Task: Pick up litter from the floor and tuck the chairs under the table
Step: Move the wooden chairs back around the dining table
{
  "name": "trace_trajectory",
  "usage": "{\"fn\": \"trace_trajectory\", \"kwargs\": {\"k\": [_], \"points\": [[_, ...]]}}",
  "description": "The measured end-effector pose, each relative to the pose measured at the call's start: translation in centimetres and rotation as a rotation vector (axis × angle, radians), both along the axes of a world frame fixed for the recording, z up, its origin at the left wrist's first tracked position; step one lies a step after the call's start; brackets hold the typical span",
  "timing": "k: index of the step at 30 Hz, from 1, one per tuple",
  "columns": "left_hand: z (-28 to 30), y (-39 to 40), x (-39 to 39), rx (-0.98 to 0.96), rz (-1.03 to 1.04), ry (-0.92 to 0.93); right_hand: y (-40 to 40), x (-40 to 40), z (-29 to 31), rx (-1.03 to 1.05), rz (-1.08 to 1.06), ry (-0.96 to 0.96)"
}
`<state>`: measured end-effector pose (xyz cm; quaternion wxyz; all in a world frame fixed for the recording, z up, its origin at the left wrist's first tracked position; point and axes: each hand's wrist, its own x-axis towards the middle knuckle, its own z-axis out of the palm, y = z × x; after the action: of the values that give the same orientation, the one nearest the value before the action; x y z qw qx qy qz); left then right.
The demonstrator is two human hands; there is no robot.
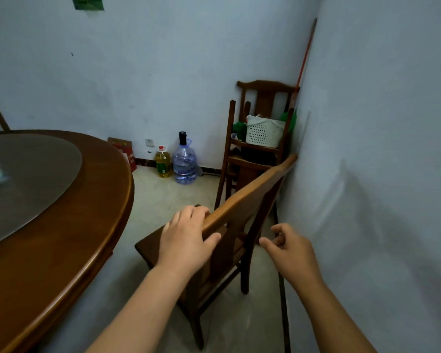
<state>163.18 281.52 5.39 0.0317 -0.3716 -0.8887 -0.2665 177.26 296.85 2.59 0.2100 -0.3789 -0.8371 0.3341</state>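
Observation:
A brown wooden chair (250, 189) stands between the round wooden table (69, 235) on the left and the white wall on the right, its backrest turned toward me. My left hand (186, 238) grips the left end of the backrest's top rail, fingers over the top and thumb on the near side. My right hand (288, 245) hovers beside the backrest's right side, fingers loosely curled, holding nothing and apart from the wood. The far end of the top rail touches or nearly touches the wall. No litter shows on the visible floor.
A dark glass turntable (31, 174) lies on the table. In the corner stand stacked chairs (262, 98) holding a white basket (264, 132). An oil bottle (163, 163) and a large water jug (184, 164) stand by the far wall. Pale floor lies open ahead.

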Motion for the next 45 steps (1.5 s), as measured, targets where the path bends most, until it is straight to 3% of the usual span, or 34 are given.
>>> {"fn": "trace_trajectory", "kwargs": {"k": [13,19,32,45], "points": [[-4.5,7.1,-7.0,-0.264,-0.191,-0.316,9.5,-7.7,-0.7,-0.077,-0.067,0.112],[-4.1,6.8,-7.4,-0.261,-0.211,-0.479,11.4,-10.1,-0.5,-0.193,-0.034,0.223],[-0.7,0.7,-10.1,-0.320,-0.170,-0.683,12.0,-11.6,-2.3,-0.255,0.204,0.174],[-0.5,-3.2,-8.4,-0.417,-0.121,-0.636,12.0,-9.8,-2.5,-0.241,0.252,0.165]]}}
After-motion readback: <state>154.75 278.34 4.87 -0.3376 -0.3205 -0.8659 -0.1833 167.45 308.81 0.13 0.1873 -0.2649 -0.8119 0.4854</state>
